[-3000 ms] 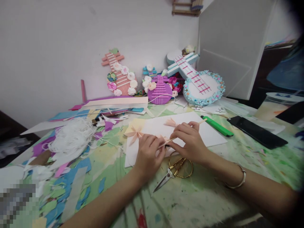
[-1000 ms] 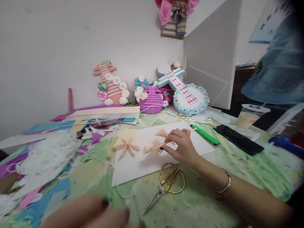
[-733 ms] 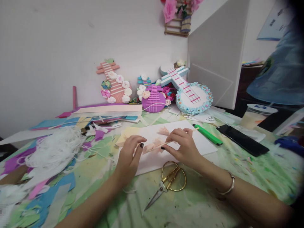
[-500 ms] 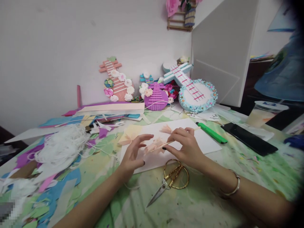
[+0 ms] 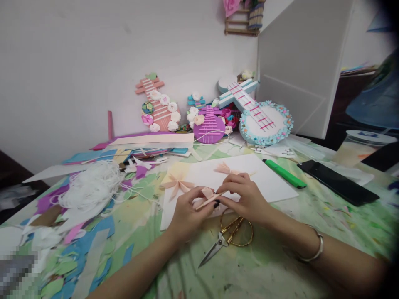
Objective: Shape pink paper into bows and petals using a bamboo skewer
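Between my hands is a thin wooden stick (image 5: 207,202) with a peach paper strip (image 5: 208,192) at it. My left hand (image 5: 188,214) pinches the stick's left end and the paper, fingers closed. My right hand (image 5: 246,195) grips the stick farther right between thumb and fingers; the inner fingertips are partly hidden. Both hands are over a white sheet (image 5: 262,178). On its left side lies a peach paper flower shape (image 5: 178,184), and a fringed peach paper piece (image 5: 222,168) rests behind my right hand. Gold-handled scissors (image 5: 220,240) lie just in front, blades toward me.
A green cutter (image 5: 284,173) and a black phone (image 5: 338,182) lie at right, with a lidded plastic cup (image 5: 358,147) behind. White cord (image 5: 92,185) and paper scraps (image 5: 67,265) cover the left. Decorated paper instruments (image 5: 264,122) lean against the wall.
My left hand has moved right and closed from an open pose onto the stick and paper. The peach flower shape is now uncovered. The view has shifted slightly left.
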`<state>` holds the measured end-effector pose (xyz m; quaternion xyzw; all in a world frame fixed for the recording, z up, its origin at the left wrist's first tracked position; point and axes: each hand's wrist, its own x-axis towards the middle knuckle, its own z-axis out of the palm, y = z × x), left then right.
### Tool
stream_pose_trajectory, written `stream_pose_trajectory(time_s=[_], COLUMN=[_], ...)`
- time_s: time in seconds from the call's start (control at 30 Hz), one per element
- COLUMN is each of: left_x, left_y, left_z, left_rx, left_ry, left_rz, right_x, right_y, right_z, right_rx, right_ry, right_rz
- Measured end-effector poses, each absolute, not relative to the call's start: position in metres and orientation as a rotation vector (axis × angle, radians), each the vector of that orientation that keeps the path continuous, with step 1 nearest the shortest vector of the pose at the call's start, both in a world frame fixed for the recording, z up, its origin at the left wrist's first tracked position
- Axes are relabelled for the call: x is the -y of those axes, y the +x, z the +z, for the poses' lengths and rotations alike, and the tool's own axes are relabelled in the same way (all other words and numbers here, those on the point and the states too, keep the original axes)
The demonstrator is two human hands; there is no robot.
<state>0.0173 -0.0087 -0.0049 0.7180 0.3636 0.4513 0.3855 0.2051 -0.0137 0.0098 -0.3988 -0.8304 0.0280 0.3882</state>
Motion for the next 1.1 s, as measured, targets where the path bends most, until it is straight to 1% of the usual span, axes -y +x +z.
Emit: stream_pose_trajectory(time_s=[0.33,0.5,0.57,0.63,0.77,0.87,1.1], left_x=[0.006,0.001,0.001,0.001,0.006,0.01,0.015], left_y=[0.013,0.01,0.01,0.011,0.014,0.018,0.024], left_z=[-0.001,-0.002,-0.003,-0.003,-0.003,-0.002,-0.003], left_rx=[-1.014,-1.088,-1.082,-1.046,-0.96,-0.908,-0.855], left_ry=[1.677,1.647,1.625,1.618,1.678,1.68,1.694], left_rz=[1.171,1.161,1.112,1.057,0.997,0.952,0.878], right_x=[-0.003,-0.025,-0.026,-0.019,0.005,0.018,0.018], right_y=[0.22,0.251,0.254,0.248,0.217,0.201,0.201], right_z=[0.007,0.016,0.02,0.024,0.026,0.026,0.023], right_rx=[2.199,2.221,2.115,2.019,2.091,2.121,2.106], right_ry=[-0.97,-1.178,-1.288,-1.31,-1.028,-0.949,-0.958], right_rz=[-0.013,-0.135,-0.168,-0.11,0.161,0.31,0.458])
